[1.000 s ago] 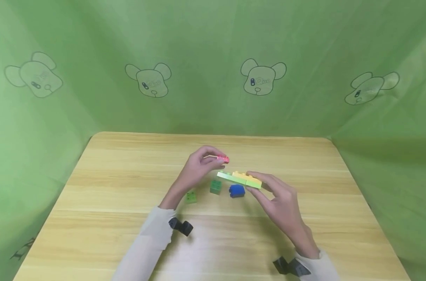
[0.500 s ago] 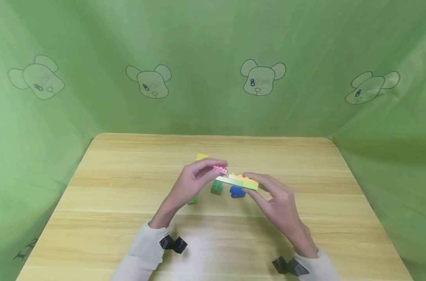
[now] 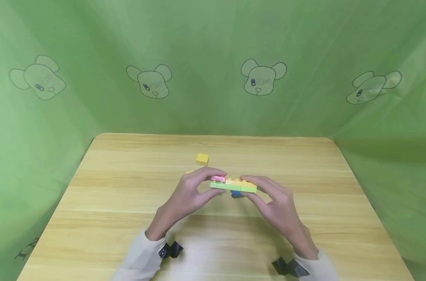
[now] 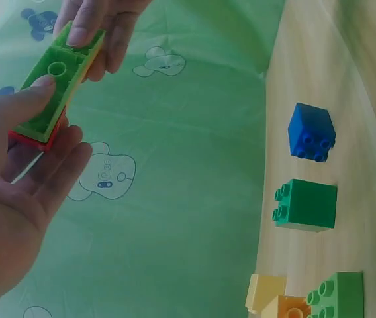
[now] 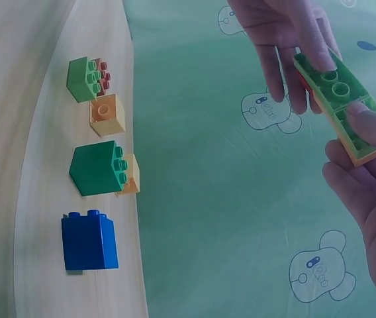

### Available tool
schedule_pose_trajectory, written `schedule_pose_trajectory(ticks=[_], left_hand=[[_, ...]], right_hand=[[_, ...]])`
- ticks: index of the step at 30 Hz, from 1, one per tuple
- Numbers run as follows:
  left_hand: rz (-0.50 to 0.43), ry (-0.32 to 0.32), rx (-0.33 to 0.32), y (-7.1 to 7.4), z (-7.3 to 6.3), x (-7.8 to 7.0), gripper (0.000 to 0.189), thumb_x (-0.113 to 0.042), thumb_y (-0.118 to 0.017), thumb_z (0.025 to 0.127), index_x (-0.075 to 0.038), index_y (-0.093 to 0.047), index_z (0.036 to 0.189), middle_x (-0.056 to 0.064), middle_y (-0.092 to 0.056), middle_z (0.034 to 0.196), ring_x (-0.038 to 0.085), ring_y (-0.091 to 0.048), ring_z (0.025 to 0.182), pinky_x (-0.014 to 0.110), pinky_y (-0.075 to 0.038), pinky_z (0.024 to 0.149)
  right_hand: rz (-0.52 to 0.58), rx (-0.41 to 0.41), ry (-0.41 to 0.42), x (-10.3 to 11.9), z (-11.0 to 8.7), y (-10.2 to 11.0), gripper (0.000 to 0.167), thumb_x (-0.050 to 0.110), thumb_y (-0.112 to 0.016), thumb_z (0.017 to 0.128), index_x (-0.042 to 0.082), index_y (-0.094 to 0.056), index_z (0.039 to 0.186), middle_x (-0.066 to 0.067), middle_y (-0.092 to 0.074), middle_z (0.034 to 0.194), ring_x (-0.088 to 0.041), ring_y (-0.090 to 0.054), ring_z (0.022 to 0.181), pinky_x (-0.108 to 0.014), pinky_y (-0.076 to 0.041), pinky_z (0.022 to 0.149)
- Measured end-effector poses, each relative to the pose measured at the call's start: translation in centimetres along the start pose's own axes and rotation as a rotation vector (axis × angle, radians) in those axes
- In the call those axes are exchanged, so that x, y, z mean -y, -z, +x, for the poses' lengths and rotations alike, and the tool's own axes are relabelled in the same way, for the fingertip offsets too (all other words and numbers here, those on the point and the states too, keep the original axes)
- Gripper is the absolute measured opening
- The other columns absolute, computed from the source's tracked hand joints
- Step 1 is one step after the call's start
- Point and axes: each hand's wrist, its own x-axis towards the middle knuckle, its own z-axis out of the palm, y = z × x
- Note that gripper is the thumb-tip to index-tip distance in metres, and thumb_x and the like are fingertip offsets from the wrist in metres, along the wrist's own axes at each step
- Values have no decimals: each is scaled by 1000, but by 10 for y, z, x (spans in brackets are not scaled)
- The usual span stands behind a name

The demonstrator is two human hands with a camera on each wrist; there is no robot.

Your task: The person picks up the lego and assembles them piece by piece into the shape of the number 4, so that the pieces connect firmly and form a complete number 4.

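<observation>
Above the table both hands hold a row of joined toy bricks. Light green bricks (image 3: 227,187) form its bottom layer, and a yellow-orange brick layer (image 3: 235,182) lies on top towards the right. At the left end, a pink-red brick (image 3: 218,178) sits on the green layer. My left hand (image 3: 185,198) pinches this end, fingers above and thumb on the hollow underside. My right hand (image 3: 279,205) pinches the other end the same way. In the left wrist view, the green underside (image 4: 50,89) faces the camera. Whether the red brick is fully pressed down cannot be told.
Loose bricks stand on the wooden table (image 3: 128,175): a blue brick (image 4: 310,131), a dark green brick (image 4: 314,204), a light green brick (image 5: 81,79), a red brick (image 5: 104,76), an orange brick (image 5: 108,115) and a yellow brick (image 3: 202,159). A green curtain (image 3: 206,113) surrounds the table.
My left hand has moved down and towards me, bringing the pink-red brick onto the left end of the green layer. Its thumb now lies beneath that layer. The right hand has shifted slightly left.
</observation>
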Motion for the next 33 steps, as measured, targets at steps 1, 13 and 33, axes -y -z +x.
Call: schedule_pose_trajectory(ticks=[1,13,33], left_hand=[[33,-31,-7,0,0,0,41,1,-84,84,1,-68,121,14,-74,117,23,-72,109,29,-58,96],[130,-102,-23,7,-3,-6,40,2,-85,82,3,-70,119,14,-75,115,26,-73,106,28,-57,97],[133,-134,-25,6,-7,-5,33,4,-82,84,3,-67,113,13,-74,108,24,-72,101,27,-58,94]], right_hand=[[6,-1,6,1,0,0,38,32,-69,100,-2,-74,117,-14,-76,113,-24,-74,100,-20,-58,89],[31,3,19,7,3,-3,38,31,-67,102,-3,-73,118,-15,-76,112,-24,-74,101,-22,-57,93],[39,-8,51,7,5,-8,37,30,-69,101,-4,-74,114,-16,-76,110,-27,-75,97,-23,-57,92]])
